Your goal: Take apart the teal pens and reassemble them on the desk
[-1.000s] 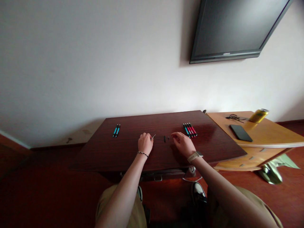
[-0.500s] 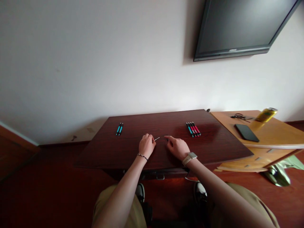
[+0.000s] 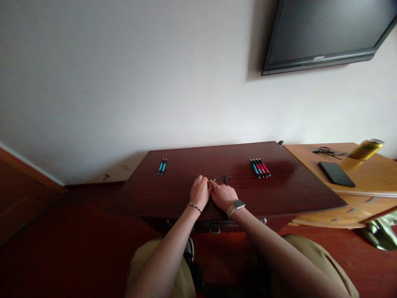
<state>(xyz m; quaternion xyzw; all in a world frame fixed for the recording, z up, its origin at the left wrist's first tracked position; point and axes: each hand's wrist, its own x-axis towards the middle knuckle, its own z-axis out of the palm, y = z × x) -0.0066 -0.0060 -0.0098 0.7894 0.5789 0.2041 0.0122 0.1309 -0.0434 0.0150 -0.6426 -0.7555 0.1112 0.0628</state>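
thin pen part [image 3: 213,181] sat pinched between left hand [image 3: 200,192] and right hand [image 3: 223,195], both closed on it, over the bench [image 3: 279,190]. small black pieces [image 3: 225,179] lay just beside; red and teal pens [image 3: 260,168] further right.

On the dark red-brown wooden bench [image 3: 288,190] we see our left hand [image 3: 200,193] and right hand [image 3: 223,195] touching at the near middle, a thin pale rod [image 3: 212,181] between their fingertips and a small black pen part [image 3: 225,179] just right of it. A pair of blue-and-black pens [image 3: 162,166] lies far to the left, a row of blue and red pens [image 3: 260,168] to the right. Right of the bench stands a light wooden cabinet [image 3: 366,190], carrying a flat black phone [image 3: 336,174], with a yellow can [image 3: 366,149] behind it.
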